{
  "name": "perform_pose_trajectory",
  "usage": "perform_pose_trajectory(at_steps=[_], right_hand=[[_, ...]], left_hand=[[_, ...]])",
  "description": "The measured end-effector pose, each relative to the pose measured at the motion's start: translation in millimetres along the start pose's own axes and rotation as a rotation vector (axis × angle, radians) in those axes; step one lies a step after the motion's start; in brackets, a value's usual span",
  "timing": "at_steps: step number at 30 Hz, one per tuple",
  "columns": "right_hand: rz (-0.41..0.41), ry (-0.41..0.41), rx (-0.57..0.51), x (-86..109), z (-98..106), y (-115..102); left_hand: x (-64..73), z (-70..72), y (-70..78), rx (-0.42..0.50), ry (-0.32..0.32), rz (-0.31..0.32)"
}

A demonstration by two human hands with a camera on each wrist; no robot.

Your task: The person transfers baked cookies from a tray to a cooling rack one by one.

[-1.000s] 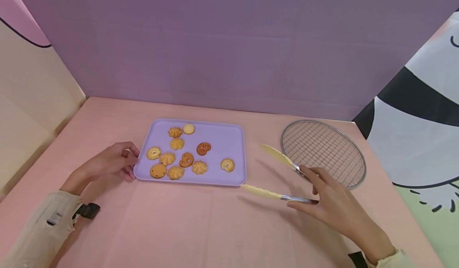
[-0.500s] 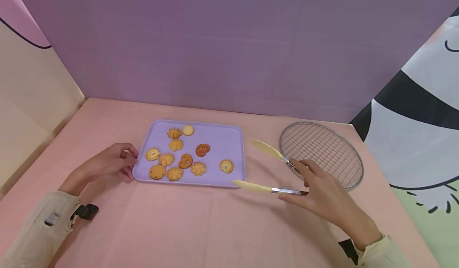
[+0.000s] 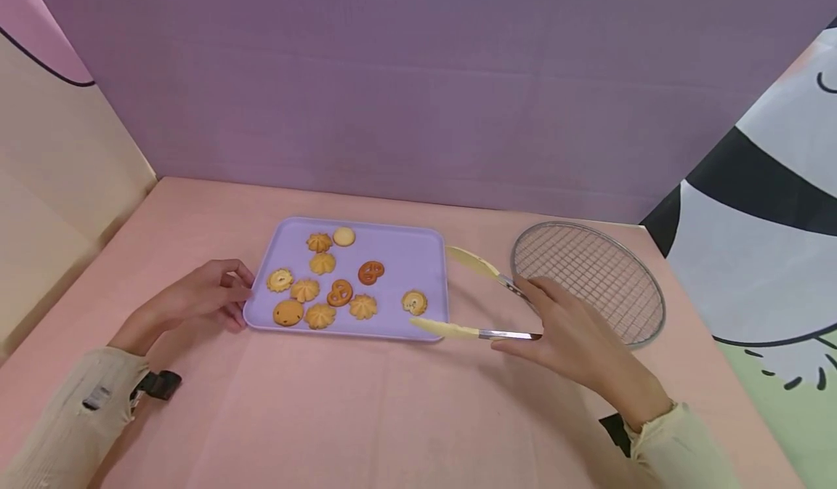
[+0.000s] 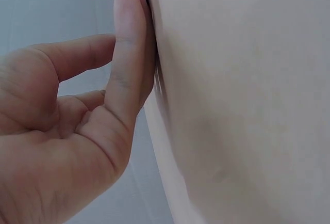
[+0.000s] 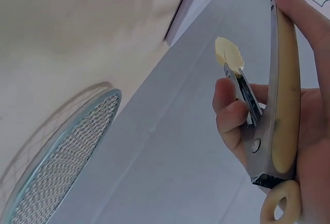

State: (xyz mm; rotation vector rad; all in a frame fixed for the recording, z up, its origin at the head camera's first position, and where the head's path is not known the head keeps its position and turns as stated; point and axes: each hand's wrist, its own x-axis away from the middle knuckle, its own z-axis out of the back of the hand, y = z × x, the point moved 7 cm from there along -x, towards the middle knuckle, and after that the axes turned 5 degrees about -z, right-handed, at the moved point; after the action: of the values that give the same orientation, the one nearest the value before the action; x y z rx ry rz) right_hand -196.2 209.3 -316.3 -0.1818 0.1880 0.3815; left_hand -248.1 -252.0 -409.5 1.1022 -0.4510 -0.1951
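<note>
A lilac tray (image 3: 405, 256) holds cookies and pretzels, most of them toward its left half. At the tray's left edge, my left hand (image 3: 199, 296) has bent fingers and grips the rim, its fingertips right at the corner in the left wrist view. My right hand (image 3: 572, 333) holds a pair of tongs (image 5: 286, 79) with pale yellow tips and metal arms, spread wide. The lower tip overlaps the tray's front right corner in the head view, just below a round jam-style cookie (image 3: 414, 302). The upper tip lies at the tray's right edge.
A round wire rack (image 3: 588, 278) lies on the pink tabletop (image 3: 366, 416) to the right, partly behind my right hand. A purple wall (image 3: 418, 89) stands at the back, with a printed panel at the right.
My right hand has moved left with the spread tongs, bringing their lower tip over the tray's front right corner. The left hand and the cookies stay where they were.
</note>
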Motion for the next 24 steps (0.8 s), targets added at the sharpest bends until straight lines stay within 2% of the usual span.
perform_pose_trajectory(at_steps=[11,17,24], right_hand=[[0.047,-0.007,0.016,-17.0,-7,-9],[0.049,-0.036,0.021,-23.2,-14,-13],[0.089,-0.01,0.038,-25.4,-16,-17]], left_hand=[[-1.5,3.2,1.5,-0.002,-0.013,0.0],[-0.9,2.1,0.3,0.002,-0.016,0.005],[0.0,1.2,0.0,0.024,-0.018,-0.003]])
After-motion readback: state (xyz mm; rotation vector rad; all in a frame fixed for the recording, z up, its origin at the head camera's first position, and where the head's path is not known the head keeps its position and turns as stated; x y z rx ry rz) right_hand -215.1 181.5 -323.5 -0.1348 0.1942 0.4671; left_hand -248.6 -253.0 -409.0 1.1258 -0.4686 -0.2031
